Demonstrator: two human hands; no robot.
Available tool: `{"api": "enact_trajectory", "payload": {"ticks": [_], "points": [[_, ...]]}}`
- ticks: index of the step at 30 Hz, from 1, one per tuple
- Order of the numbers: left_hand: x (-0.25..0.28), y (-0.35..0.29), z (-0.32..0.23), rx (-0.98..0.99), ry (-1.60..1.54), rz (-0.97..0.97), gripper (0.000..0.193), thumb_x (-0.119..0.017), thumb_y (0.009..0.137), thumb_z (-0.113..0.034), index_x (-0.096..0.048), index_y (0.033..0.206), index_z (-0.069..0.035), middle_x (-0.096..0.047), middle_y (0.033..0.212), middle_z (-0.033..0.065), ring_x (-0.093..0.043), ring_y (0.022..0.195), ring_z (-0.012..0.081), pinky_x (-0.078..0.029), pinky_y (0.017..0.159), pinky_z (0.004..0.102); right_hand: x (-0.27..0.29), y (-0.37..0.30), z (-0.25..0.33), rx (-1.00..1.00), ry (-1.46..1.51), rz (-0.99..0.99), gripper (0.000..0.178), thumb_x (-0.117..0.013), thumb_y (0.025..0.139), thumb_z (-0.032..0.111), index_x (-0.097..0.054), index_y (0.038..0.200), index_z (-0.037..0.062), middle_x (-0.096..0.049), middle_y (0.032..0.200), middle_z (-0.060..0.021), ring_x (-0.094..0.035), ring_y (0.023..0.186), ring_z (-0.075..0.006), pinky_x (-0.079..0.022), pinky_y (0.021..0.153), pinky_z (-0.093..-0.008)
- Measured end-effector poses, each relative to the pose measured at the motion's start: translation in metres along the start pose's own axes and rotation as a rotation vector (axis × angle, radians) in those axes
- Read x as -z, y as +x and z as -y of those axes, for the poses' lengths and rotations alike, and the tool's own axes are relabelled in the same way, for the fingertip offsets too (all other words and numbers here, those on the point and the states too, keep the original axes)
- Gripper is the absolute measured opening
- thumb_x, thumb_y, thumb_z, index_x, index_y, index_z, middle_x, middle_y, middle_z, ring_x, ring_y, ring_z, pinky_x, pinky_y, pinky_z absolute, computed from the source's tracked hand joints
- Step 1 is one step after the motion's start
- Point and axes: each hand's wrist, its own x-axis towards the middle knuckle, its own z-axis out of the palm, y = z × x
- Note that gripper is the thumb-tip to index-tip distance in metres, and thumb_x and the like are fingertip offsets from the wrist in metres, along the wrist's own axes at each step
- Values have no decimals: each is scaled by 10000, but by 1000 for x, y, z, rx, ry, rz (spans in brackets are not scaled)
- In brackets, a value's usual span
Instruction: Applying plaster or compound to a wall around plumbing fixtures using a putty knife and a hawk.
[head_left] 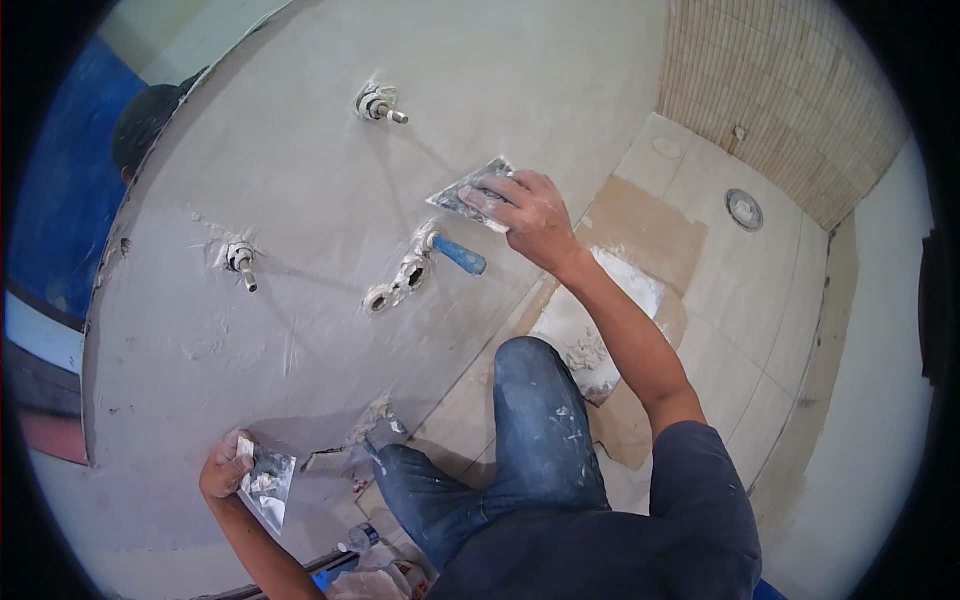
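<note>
My right hand (535, 215) is closed on a flat metal plastering blade (470, 197), its fingers spread over the back. The blade lies against the grey plastered wall (330, 180), just above a blue pipe plug (459, 254) that sticks out of it. Low on the left, my left hand (226, 466) grips a second metal scraper (268, 485) that carries a lump of white plaster (264, 483). Beside the plug are plaster-ringed pipe holes (395, 286). Two metal valve stems, the upper (381, 106) and the left (241, 261), jut from the wall.
A plaster-smeared board (612, 305) with lumps of plaster lies over brown cardboard (650, 235) on the tiled floor. Farther off are a round drain (744, 209) and a ribbed tile wall (780, 80). A plastic bottle (360, 538) lies low left. Beyond the wall's edge shows a person's dark cap (148, 122).
</note>
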Motion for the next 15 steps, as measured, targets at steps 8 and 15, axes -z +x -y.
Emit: {"api": "enact_trajectory", "payload": {"ticks": [8,15], "points": [[-9,1,-10,19,-16,4,393,-851,840,-284,-612,1070,-72,-594,915,-24,-542,831,104,-404,735,264,-11,57,-17,151,-201,-274,636,-685,788,23,-714,1331,353,-643,1333,52,-569,1160,-227,-485,1015,-410],[-20,0,-11,17,-72,-29,363,-843,830,-245,-619,1045,-58,-600,902,-13,-553,805,112,-415,717,276,-32,88,-18,219,-181,-307,615,-661,839,58,-683,1361,382,-606,1397,66,-523,1233,-213,-454,1066,-417]]}}
